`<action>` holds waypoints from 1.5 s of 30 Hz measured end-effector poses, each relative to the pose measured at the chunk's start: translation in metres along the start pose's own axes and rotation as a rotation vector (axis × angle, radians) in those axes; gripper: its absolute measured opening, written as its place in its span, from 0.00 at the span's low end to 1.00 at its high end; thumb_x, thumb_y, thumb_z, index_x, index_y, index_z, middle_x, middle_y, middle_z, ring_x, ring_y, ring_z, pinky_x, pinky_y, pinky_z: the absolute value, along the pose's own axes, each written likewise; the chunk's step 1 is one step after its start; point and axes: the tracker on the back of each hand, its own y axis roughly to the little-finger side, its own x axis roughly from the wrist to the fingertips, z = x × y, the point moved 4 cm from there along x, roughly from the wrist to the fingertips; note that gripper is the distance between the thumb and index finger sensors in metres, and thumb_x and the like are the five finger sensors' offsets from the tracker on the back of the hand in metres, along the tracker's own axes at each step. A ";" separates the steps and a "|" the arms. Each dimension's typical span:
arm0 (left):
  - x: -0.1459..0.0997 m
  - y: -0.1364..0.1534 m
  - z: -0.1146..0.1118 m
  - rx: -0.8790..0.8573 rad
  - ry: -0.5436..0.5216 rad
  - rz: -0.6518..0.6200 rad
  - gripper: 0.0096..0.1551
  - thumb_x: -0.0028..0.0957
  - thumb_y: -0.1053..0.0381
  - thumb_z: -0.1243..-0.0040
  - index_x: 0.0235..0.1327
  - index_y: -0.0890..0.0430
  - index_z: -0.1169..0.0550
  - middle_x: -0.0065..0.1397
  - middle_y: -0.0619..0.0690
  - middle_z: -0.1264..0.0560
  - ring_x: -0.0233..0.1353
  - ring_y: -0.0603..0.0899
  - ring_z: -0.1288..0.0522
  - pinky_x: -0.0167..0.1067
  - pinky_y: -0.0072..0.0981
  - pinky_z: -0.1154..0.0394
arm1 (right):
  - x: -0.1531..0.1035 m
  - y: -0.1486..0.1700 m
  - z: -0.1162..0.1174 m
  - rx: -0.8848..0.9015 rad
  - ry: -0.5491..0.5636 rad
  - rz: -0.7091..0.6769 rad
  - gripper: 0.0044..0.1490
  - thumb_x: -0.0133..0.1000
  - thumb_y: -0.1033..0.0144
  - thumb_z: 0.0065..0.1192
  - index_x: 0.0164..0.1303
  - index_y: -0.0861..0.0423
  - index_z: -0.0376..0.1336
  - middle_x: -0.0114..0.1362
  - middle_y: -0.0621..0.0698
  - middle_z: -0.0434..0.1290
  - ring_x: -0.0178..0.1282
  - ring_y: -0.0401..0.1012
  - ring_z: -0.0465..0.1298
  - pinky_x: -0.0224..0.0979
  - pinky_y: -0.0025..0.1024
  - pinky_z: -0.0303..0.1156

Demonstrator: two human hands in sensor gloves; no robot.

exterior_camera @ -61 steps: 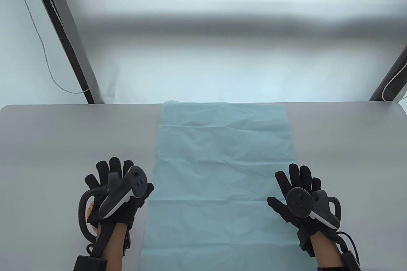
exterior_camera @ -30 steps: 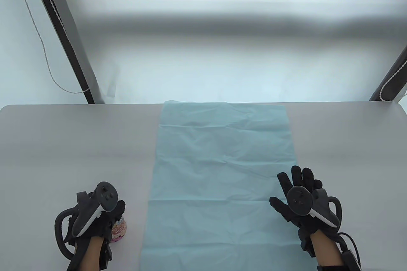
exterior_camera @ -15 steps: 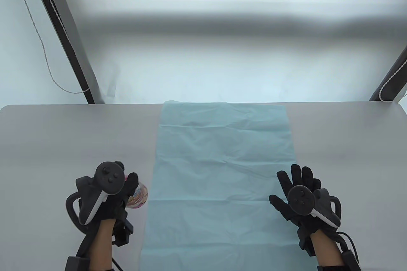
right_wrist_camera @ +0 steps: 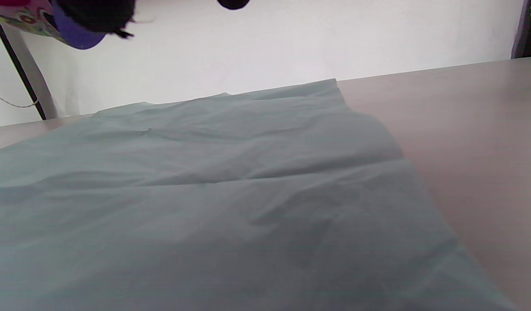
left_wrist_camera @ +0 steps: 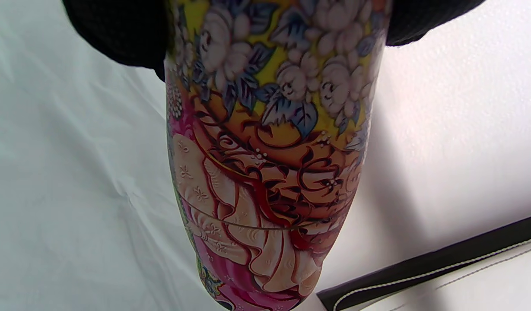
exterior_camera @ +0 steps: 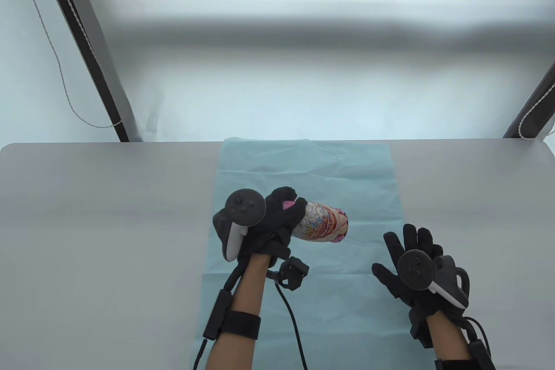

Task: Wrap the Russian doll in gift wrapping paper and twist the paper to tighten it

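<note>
A sheet of light blue wrapping paper [exterior_camera: 303, 179] lies flat down the middle of the grey table [exterior_camera: 86, 196]. My left hand [exterior_camera: 277, 218] grips the painted Russian doll [exterior_camera: 323, 224] by one end and holds it on its side above the middle of the paper. The doll [left_wrist_camera: 269, 142] fills the left wrist view, flowered in yellow, pink and red, with my fingers curled round its upper part. My right hand [exterior_camera: 412, 253] rests with fingers spread at the paper's right edge, holding nothing. The paper [right_wrist_camera: 205, 194] also fills the right wrist view.
Dark slanted frame posts stand behind the table at the left [exterior_camera: 86, 49] and right [exterior_camera: 531, 109]. A thin cord [exterior_camera: 56, 62] hangs by the left post. A white backdrop closes the far side.
My left hand picked the doll up from the table's left side and carried it right and forward over the paper. The right hand has barely moved.
</note>
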 end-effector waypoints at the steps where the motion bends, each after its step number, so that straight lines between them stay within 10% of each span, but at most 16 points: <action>1: 0.006 0.007 -0.009 -0.017 0.020 0.009 0.38 0.58 0.34 0.38 0.75 0.51 0.33 0.82 0.59 0.32 0.73 0.76 0.28 0.50 0.58 0.22 | 0.001 0.001 0.001 0.004 -0.004 0.003 0.55 0.67 0.33 0.51 0.95 0.53 0.40 0.94 0.74 0.31 0.86 0.71 0.33 0.81 0.73 0.37; 17: 0.041 0.102 -0.060 -0.241 0.293 0.061 0.41 0.62 0.35 0.45 0.79 0.56 0.41 0.84 0.63 0.39 0.77 0.76 0.35 0.52 0.60 0.24 | 0.006 0.009 0.003 0.037 -0.025 0.039 0.55 0.67 0.33 0.51 0.95 0.54 0.40 0.94 0.74 0.31 0.86 0.71 0.34 0.81 0.73 0.38; 36: 0.024 0.101 -0.042 0.220 0.187 0.282 0.48 0.61 0.31 0.57 0.85 0.52 0.54 0.90 0.63 0.52 0.83 0.75 0.54 0.62 0.59 0.34 | 0.007 -0.002 0.012 0.008 -0.068 0.010 0.55 0.67 0.33 0.51 0.95 0.54 0.40 0.94 0.74 0.31 0.86 0.71 0.33 0.81 0.72 0.38; 45: -0.028 0.062 0.019 0.305 0.110 0.160 0.51 0.62 0.29 0.56 0.85 0.55 0.57 0.91 0.65 0.56 0.83 0.76 0.56 0.69 0.65 0.38 | 0.006 0.000 0.011 -0.008 -0.070 0.026 0.55 0.67 0.33 0.51 0.95 0.54 0.40 0.94 0.74 0.31 0.86 0.71 0.34 0.81 0.72 0.38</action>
